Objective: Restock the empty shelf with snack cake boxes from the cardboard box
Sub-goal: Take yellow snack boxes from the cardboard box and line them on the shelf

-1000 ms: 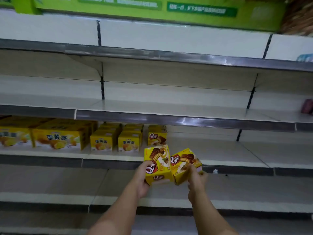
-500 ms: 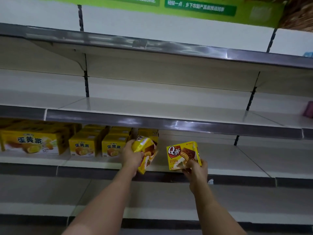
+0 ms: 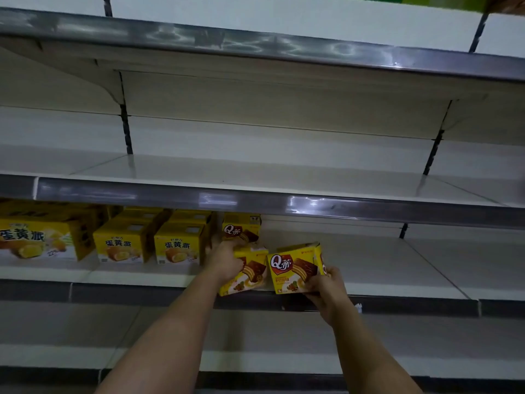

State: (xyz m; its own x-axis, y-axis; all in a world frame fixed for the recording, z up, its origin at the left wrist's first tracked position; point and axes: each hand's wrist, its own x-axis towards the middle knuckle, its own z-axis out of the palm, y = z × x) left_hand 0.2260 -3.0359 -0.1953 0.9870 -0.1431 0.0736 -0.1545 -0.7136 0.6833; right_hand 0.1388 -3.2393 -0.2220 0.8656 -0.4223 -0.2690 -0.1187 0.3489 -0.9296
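L hand [image 3: 225,261] grips a tilted yellow box [image 3: 246,273] from above, fingers curled over its top, at the shelf [image 3: 397,263] front edge. R hand [image 3: 326,282] holds a 2nd box [image 3: 295,267] upright, just right of the first, fingers wrapped on its lower right corner. Both yellow w/ red "Q" logo + choc cake pic. A 3rd box [image 3: 241,227] stands behind them, deeper on the shelf. Egg-yolk pie boxes [image 3: 147,243] sit left of it.

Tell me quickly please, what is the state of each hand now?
Left hand: grips a tilted yellow snack cake box at the shelf edge.
Right hand: holds an upright yellow snack cake box by its lower right corner.
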